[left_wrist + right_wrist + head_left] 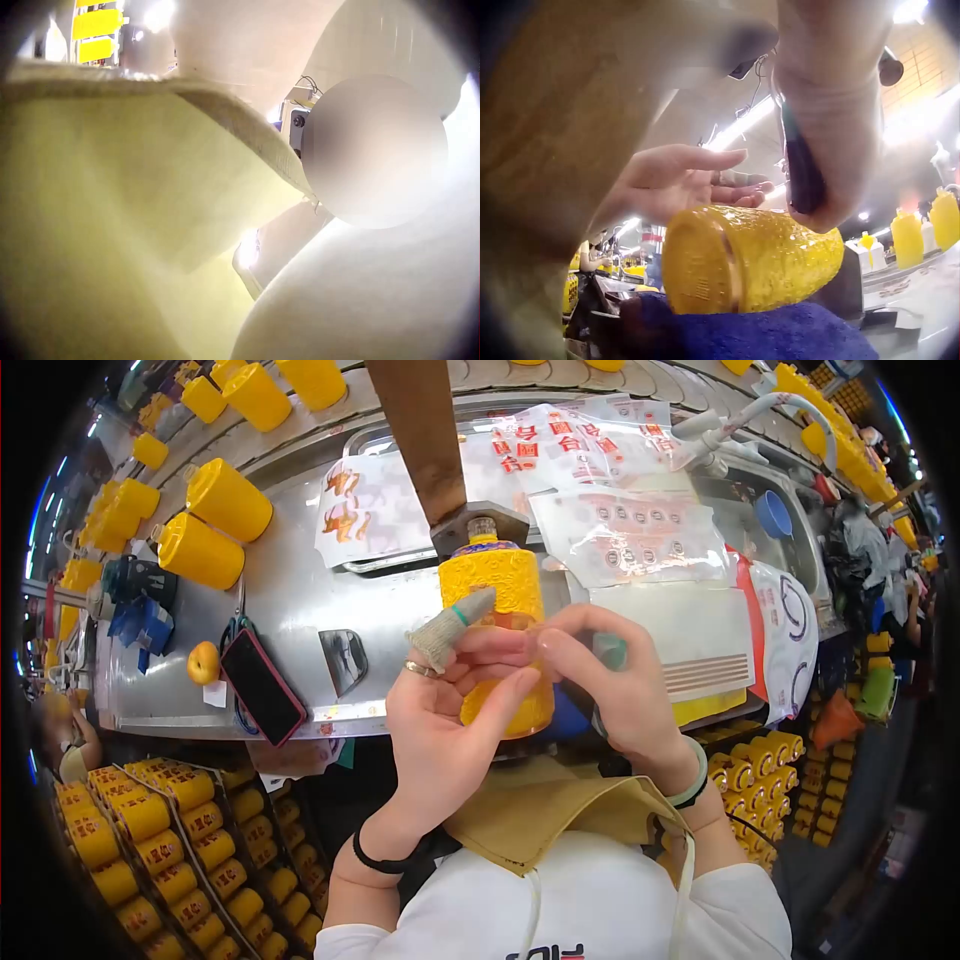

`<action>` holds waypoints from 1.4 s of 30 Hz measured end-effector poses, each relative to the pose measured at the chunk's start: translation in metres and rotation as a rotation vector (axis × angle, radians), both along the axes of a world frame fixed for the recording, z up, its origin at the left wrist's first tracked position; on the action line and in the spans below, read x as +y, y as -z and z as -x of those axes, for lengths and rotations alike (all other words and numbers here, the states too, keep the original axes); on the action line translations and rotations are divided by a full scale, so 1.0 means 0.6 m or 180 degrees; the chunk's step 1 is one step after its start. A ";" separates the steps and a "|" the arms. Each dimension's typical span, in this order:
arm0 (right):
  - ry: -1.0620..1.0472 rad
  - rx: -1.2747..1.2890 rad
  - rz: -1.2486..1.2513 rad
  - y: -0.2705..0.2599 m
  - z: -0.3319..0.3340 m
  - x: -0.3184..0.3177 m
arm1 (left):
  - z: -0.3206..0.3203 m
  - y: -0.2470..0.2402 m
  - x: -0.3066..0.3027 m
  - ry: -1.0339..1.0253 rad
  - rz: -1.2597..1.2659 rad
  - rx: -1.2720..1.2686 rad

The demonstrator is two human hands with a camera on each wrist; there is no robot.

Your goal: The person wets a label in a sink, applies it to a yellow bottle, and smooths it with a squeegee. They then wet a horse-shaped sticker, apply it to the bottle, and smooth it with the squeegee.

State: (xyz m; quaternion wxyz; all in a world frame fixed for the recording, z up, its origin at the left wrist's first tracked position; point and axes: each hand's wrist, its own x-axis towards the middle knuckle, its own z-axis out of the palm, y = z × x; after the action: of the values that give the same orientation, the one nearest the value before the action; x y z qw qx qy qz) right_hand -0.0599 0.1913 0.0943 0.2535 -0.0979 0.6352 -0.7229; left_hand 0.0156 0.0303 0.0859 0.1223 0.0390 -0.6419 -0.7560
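A yellow embossed bottle [490, 585] with a clear neck lies below a metal bracket in the head view. Over its lower part, the left hand [435, 710] is palm up with fingers loosely bent, one in a grey knitted cover [440, 635]. The right hand [625, 685] has its thumb and forefinger together at the left fingertips; whether something small is between them cannot be told. In the right wrist view the bottle [772, 259] lies on a blue cloth [780, 334], with the left hand [679, 176] behind it and the right hand [825, 127] above.
Printed sticker sheets [630, 540] lie on the right of the metal table, with a sink [740, 500] beyond. A phone [262, 685], a round fruit [203, 663] and yellow bottles [230, 500] are on the left. Crates of yellow bottles [160, 840] stand below. An apron [135, 202] fills much of the left wrist view.
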 end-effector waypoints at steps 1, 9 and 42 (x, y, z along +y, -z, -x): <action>0.0009 0.0090 0.0014 0.002 -0.003 -0.001 | 0.000 -0.002 0.003 -0.0050 -0.0257 -0.0062; -0.0005 0.0630 -0.0400 -0.009 -0.014 -0.003 | -0.001 0.002 -0.002 -0.0119 -0.0658 -0.0185; 0.0110 0.3793 -0.1699 -0.012 -0.024 -0.002 | -0.025 -0.009 -0.003 -0.0589 0.0431 0.0079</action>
State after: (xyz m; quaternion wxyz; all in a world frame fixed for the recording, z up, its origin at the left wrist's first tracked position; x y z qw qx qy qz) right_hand -0.0456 0.1900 0.1016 -0.1381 -0.4054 0.8261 -0.3663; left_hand 0.0307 0.0287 0.0913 0.2017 0.0803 -0.6836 -0.6968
